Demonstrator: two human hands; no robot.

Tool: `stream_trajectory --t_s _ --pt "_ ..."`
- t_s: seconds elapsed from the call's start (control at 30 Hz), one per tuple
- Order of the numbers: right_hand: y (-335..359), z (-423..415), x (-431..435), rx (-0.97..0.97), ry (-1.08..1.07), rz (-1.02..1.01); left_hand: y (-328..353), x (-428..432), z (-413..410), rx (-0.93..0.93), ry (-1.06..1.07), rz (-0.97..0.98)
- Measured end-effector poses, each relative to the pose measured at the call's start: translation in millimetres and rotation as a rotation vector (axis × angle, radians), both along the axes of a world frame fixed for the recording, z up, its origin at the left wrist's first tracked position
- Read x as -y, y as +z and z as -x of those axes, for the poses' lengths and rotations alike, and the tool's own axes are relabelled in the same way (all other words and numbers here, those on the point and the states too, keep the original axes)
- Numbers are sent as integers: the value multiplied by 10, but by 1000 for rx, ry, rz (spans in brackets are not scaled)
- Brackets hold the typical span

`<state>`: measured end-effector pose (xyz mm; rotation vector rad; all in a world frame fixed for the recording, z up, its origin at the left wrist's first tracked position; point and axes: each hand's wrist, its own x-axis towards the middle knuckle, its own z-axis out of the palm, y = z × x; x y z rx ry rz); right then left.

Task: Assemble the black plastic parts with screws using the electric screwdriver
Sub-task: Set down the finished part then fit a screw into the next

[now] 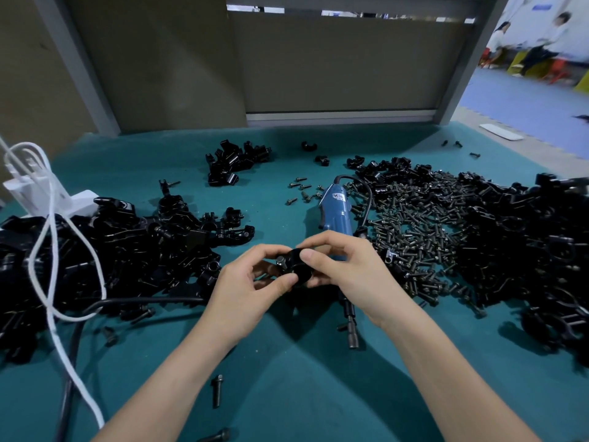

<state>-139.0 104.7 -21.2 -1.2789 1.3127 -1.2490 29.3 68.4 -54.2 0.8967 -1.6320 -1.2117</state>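
Both hands hold one black plastic part [298, 266] above the middle of the teal table. My left hand [251, 288] pinches its left side and my right hand [344, 269] grips its right side, thumb on top. A screw head [281, 260] shows in the part's upper left. The blue electric screwdriver [336, 212] lies on the table just behind my hands, its black bit end [350, 323] pointing toward me under my right wrist. A heap of loose screws [411, 228] lies to the right.
Piles of black plastic parts lie at the left [111, 250], at the far middle [236, 162] and at the right [526, 250]. A white cable [52, 250] and a white power strip [47, 199] sit at the left. Stray screws [216, 390] lie near the front. People sit at the far right.
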Motion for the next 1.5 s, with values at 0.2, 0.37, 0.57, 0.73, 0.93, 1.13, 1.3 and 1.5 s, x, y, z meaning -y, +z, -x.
stream_trajectory --t_s 0.2,0.37,0.57,0.73,0.93,1.13,1.3,1.5 --pt "-27 -10 5 -29 -39 32 21 -10 0 -33 -34 -30" --pt "-39 -2 13 -140 -35 82 40 -15 10 -59 -40 -39" --pt "-30 -1 1 -119 -1 107 69 -26 3 -112 -41 -78" --pt "-25 0 -5 -1 6 117 81 -20 22 -172 -90 -122" --pt "-39 -4 6 54 17 166 90 -67 57 -196 -121 -97" --pt "-68 9 21 84 38 181 85 -97 63 -240 -88 -130" --pt "-52 16 16 85 36 183 111 -99 44 -235 -90 -131" --pt "-44 -2 15 51 32 169 85 -83 56 -235 -68 -113"
